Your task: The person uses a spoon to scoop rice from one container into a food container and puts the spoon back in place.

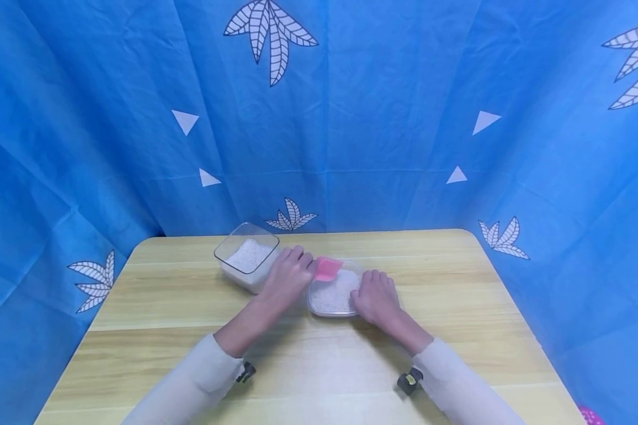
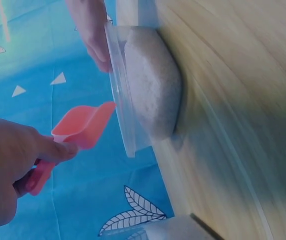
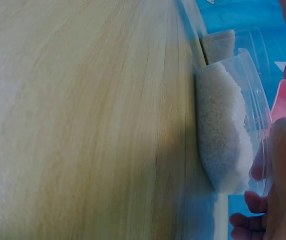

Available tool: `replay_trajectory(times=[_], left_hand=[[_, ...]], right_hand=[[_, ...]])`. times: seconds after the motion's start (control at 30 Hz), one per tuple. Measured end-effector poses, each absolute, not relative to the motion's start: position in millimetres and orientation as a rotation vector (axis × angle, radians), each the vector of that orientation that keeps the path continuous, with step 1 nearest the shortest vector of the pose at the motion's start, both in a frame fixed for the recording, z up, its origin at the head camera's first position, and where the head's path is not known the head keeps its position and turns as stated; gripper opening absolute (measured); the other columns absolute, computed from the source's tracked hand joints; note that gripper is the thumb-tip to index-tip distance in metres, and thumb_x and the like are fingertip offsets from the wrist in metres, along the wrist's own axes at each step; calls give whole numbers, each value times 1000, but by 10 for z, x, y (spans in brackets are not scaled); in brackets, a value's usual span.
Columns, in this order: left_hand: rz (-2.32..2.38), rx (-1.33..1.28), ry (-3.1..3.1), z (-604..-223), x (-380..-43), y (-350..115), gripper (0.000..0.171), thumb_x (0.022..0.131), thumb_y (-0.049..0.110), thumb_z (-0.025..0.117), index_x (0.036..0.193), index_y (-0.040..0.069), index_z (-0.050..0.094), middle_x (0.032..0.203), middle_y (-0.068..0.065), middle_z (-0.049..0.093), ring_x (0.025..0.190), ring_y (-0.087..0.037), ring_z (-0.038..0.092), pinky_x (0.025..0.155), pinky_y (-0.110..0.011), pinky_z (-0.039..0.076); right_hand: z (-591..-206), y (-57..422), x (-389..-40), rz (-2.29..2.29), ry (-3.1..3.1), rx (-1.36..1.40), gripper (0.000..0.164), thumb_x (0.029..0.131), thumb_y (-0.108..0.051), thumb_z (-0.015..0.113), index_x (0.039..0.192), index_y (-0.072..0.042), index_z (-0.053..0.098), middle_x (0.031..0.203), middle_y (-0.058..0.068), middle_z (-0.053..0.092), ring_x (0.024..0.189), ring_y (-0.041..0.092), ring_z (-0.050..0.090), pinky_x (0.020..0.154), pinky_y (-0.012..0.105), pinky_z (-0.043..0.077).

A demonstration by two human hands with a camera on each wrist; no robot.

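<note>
My left hand (image 1: pixel 289 276) grips a pink scoop (image 1: pixel 328 269) by its handle, thumb along it in the left wrist view. The scoop's bowl (image 2: pixel 80 127) is just above the rim of a clear plastic container (image 1: pixel 332 314) on the table. White rice (image 1: pixel 335 293) fills much of this container, heaped unevenly in the right wrist view. On the container's right side my right hand (image 1: pixel 376 298) pinches the rim, with the thumb inside and fingers outside. The scoop's inside is partly hidden.
A taller clear container (image 1: pixel 240 281) with a dark rim, also holding white rice, stands left of the first, close by the left hand. Both are on a wooden table (image 1: pixel 457 330). A blue patterned curtain (image 1: pixel 383 147) hangs behind and along the sides.
</note>
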State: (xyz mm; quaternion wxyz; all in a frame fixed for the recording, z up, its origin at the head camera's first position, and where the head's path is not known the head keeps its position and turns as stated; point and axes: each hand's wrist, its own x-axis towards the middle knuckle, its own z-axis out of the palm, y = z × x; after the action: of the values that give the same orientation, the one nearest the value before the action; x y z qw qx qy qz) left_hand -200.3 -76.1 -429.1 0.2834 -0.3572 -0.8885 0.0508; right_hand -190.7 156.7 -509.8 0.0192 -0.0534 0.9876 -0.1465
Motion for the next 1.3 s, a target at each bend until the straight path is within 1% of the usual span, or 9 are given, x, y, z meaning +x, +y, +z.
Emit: replay_trajectory(times=[0.2,0.37,0.67,0.87,0.97,1.03,1.1,1.17,1.3], left_hand=[[117,-941,-2378,-4270,-1992,-784,24,85,0,75,107,9,79,96,-5,76,86,-20,57,71,-29,45],[111,-917,-2373,-4235,-1998,-815,25,85,0,75,109,8,79,100,-6,77,88,-21,60,72,-29,47],[106,-850,-2368,-4177,-2048,-934,28,87,1,76,114,8,78,100,-7,78,90,-23,64,76,-32,50],[52,-824,-2385,-4129,-2094,-1042,29,83,-5,74,110,5,78,98,-9,77,89,-25,63,73,-32,51],[29,-802,-2396,-4108,-2110,-1108,27,84,-6,72,108,4,77,97,-10,76,88,-25,61,73,-33,50],[28,-781,-2395,-4099,-2122,-1158,24,86,-5,72,108,3,78,96,-11,75,87,-26,60,73,-34,49],[22,-761,-2388,-4084,-2132,-1212,23,87,-3,73,108,2,77,95,-12,75,88,-27,61,72,-35,49],[23,-741,-2374,-4067,-2146,-1267,21,87,2,73,108,1,77,95,-13,75,89,-28,63,71,-35,49],[-1,-708,-2356,-4035,-2171,-1381,26,83,13,77,105,0,77,97,-15,76,92,-31,65,72,-38,52]], right_hand=[[-5084,1565,-1900,-462,3058,-168,32,94,-31,48,100,0,52,94,14,50,88,29,44,85,43,41],[-5083,1567,-1903,-451,3054,-160,32,94,-31,47,100,-1,52,95,14,50,89,29,44,85,43,41],[-5047,1562,-1884,-451,3057,-176,31,95,-31,48,99,-1,52,94,13,50,88,29,44,84,42,41],[-5043,1554,-1888,-458,3057,-167,31,96,-30,47,100,-1,52,95,14,50,88,29,44,85,43,41],[-5054,1559,-1888,-468,3056,-165,30,96,-30,47,99,-1,51,94,14,50,88,29,44,84,43,41],[-5059,1560,-1886,-472,3060,-170,28,95,-29,47,97,-1,51,93,14,50,87,29,44,83,43,41],[-5063,1562,-1886,-473,3064,-175,28,95,-29,47,96,-1,50,92,13,50,86,29,43,82,43,40],[-5062,1559,-1885,-469,3068,-177,27,95,-29,46,96,-2,50,92,13,49,86,29,43,83,43,40],[-5052,1553,-1885,-466,3064,-174,28,96,-29,46,96,-2,50,92,13,49,87,29,43,83,42,40]])
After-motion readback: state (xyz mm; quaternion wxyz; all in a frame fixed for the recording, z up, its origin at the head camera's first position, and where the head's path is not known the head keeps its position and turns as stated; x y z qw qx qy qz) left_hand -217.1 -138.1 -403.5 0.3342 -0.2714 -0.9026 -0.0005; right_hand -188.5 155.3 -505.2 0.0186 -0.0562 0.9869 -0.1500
